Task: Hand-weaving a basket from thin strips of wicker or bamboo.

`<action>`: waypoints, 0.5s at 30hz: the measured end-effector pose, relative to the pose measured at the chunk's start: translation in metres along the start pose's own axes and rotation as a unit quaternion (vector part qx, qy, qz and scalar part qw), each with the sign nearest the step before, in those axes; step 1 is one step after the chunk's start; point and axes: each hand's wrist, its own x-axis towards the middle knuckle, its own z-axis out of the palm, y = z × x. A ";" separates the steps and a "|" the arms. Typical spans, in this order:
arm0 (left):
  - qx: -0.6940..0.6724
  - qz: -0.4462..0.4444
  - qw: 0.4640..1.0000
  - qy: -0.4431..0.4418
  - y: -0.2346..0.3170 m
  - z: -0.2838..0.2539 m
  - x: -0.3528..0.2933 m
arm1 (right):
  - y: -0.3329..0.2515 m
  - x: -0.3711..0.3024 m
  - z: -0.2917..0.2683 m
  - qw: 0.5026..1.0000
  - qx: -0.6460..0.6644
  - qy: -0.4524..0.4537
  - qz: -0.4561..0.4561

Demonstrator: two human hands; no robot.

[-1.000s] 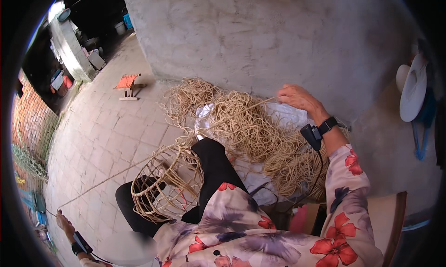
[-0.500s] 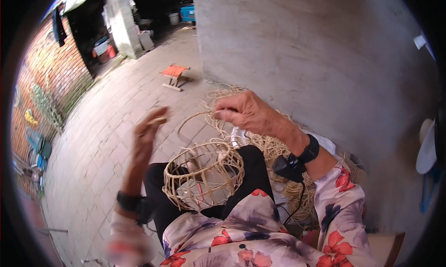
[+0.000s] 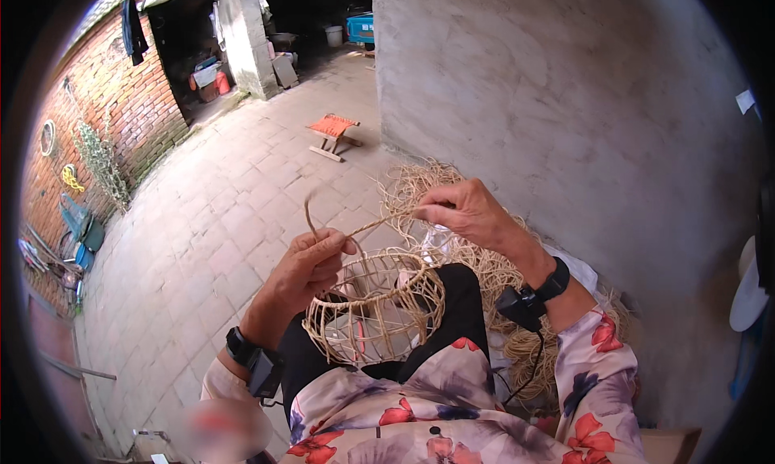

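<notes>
A half-woven openwork basket point(image 3: 375, 298) of tan straw cord rests on my lap between my knees. Above its far rim, a length of twisted cord point(image 3: 373, 224) runs between my two hands. My left hand point(image 3: 311, 266) pinches one end, with a loose tail curling up past the fingers and another bit hanging toward the basket. To the right, my right hand point(image 3: 460, 212) grips the other end between thumb and fingers. Inside the basket shows a thin red item, too small to make out.
A heap of tan cord point(image 3: 525, 355) lies on white sheeting right of my legs, against the grey wall point(image 3: 557, 84). A folding stool point(image 3: 333, 126) with an orange seat stands ahead on the paved floor point(image 3: 194, 262). Along the left runs a brick wall point(image 3: 137, 100).
My left hand has come right and down and now pinches the cord. The cord, earlier hanging free from my right hand, is stretched between both hands. The view has shifted slightly left.
</notes>
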 end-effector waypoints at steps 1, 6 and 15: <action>0.038 0.031 0.998 0.025 -0.004 -0.011 -0.002 | 0.008 -0.003 -0.004 0.999 0.026 -0.017 0.019; 0.301 0.161 0.858 0.383 0.034 -0.142 -0.028 | 0.060 -0.042 -0.058 0.989 0.024 0.111 0.092; 0.380 0.046 0.821 0.424 0.034 -0.206 -0.091 | 0.186 -0.153 -0.135 0.931 -0.183 0.168 0.266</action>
